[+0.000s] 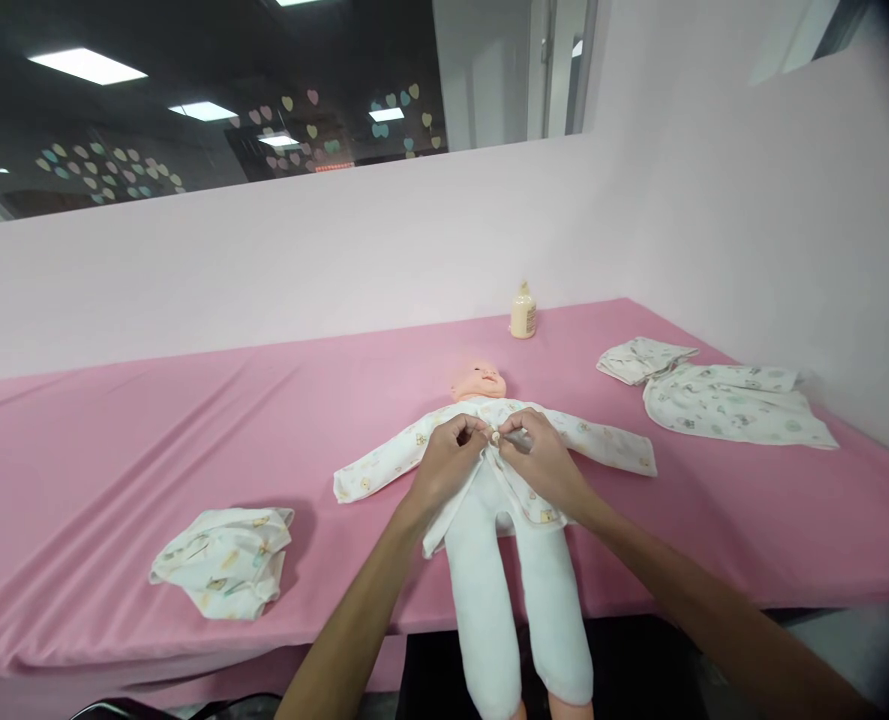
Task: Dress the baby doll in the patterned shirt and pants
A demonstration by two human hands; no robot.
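A baby doll lies on its back, wearing a white printed baby jacket with both sleeves spread out. White trousers cover its legs, which reach past the table's front edge. Over the doll's chest, my left hand pinches one front edge of the jacket. My right hand pinches the opposite edge close by, at a small round button. Below the fingers the jacket fronts fall apart and show the white trousers. The fingertips partly hide the fabric they grip.
Pink cloth covers the table. A crumpled printed garment lies at front left. To the right are a folded white garment and a printed garment. A cream pump bottle stands by the back wall.
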